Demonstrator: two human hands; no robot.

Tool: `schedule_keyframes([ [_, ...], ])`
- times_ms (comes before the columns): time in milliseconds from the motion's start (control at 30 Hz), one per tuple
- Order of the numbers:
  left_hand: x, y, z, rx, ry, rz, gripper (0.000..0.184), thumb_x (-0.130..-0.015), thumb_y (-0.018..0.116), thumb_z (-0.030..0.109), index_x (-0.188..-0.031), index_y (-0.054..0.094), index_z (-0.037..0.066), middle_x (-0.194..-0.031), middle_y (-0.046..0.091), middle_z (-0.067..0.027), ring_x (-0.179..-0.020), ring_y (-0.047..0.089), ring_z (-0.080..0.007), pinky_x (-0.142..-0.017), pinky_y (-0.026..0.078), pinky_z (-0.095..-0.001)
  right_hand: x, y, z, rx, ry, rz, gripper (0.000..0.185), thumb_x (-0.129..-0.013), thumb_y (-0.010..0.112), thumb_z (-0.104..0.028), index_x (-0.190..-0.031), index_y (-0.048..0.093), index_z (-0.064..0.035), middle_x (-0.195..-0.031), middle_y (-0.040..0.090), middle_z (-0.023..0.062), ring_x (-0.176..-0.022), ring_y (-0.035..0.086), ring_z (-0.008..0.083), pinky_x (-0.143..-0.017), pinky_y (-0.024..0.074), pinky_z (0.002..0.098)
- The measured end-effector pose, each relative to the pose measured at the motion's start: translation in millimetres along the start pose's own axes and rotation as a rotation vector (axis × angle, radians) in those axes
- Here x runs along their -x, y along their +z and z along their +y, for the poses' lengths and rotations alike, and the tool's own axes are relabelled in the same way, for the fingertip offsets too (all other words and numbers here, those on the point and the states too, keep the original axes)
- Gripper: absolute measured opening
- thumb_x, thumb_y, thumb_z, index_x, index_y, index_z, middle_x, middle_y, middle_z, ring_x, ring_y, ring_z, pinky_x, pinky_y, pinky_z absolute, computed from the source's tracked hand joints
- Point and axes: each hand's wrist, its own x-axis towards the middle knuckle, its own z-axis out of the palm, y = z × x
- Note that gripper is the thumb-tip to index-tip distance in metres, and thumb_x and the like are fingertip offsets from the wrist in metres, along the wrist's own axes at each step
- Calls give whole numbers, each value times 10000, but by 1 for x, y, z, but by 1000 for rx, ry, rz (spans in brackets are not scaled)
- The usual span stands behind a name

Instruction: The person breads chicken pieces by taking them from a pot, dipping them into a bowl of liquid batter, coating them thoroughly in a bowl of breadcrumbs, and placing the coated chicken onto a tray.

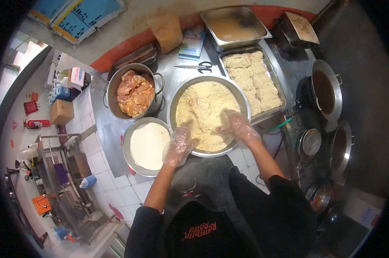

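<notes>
A wide metal bowl [183,96] holds pale yellow crumbs, with a crumb-covered piece [199,107] near its middle. Both my hands wear clear plastic gloves. My left hand [180,144] is over the bowl's lower left rim, its fingers apart and touching the crumbs. On the right side, my right hand [239,125] rests in the crumbs with spread fingers. Neither hand grips anything that I can see. Beside the bowl at lower left stands a bowl of white liquid [148,144]. A pot [111,92] of raw marinated meat [135,93] is at upper left.
Coated pieces fill a metal tray [284,92] on the right. Behind it is a pan of cloudy liquid [235,30]. Scissors [193,66] lie behind the bowl. Dark liquid fills two woks [325,92] at far right. A metal rack [57,167] stands left.
</notes>
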Motion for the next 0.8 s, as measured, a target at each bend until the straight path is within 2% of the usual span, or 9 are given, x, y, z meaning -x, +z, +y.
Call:
schedule_keyframes([
  [133,6,44,3,-32,-248,-50,856,-820,792,421,-1356,465,-160,-1217,609,-359,-1178,585,-471,-1031,459,-484,-9,26,-2,-48,369,-92,1106,-777,719,-674,-1485,377,103,-1481,444,341,-1427,413,396,-1196,323,401],
  [167,-12,19,48,59,-478,-130,843,-844,797,413,-1345,460,-175,-1196,620,-357,-1139,617,-439,-1013,477,-459,-9,27,-2,-200,417,-73,1036,-816,693,-655,-1498,388,62,-1498,445,306,-1446,389,374,-1202,309,392],
  [300,-10,31,52,390,-493,45,777,-853,811,353,-1326,470,-161,-1179,655,-287,-1097,648,-356,-963,508,-418,-25,50,28,-538,300,-235,739,-966,589,-466,-1556,362,-84,-1596,384,148,-1497,317,298,-1242,243,362],
  [467,-36,18,39,676,-714,3,599,-888,788,279,-1292,530,-80,-1174,684,-170,-1082,659,-267,-905,537,-375,-8,-5,-13,-633,352,-214,619,-1026,436,-280,-1607,244,-187,-1681,206,10,-1534,228,231,-1293,129,357],
  [500,-36,21,41,994,-657,137,572,-912,758,322,-1295,558,-54,-1173,683,-186,-1097,657,-288,-915,536,-395,-10,-7,-8,-265,139,-165,607,-1035,424,-298,-1606,250,-184,-1678,214,15,-1539,210,221,-1289,131,355],
  [600,-60,23,6,701,-537,143,625,-944,695,390,-1357,522,-46,-1240,650,-218,-1129,646,-320,-948,520,-409,-50,-15,-13,-69,-3,-97,527,-1060,398,-330,-1554,374,-148,-1617,362,69,-1499,320,228,-1258,226,382],
  [667,-69,7,2,550,-461,155,653,-960,663,424,-1388,503,-42,-1274,634,-234,-1146,640,-336,-964,511,-417,-61,-44,-51,58,275,40,469,-1069,387,-367,-1448,530,-130,-1497,524,101,-1373,502,269,-1188,364,428],
  [733,-69,-10,6,527,-480,69,642,-963,657,404,-1401,492,-37,-1319,608,-241,-1146,641,-342,-988,498,-404,-73,-33,-51,162,261,108,437,-1068,399,-356,-1325,626,-86,-1356,635,129,-1225,620,305,-1079,475,449],
  [800,-65,-12,3,473,-517,40,609,-957,677,348,-1394,498,-35,-1328,602,-237,-1171,631,-318,-1008,487,-388,-107,4,-36,-114,-64,373,385,-1058,451,-316,-1284,642,-70,-1290,652,170,-1159,646,311,-1005,503,441],
])
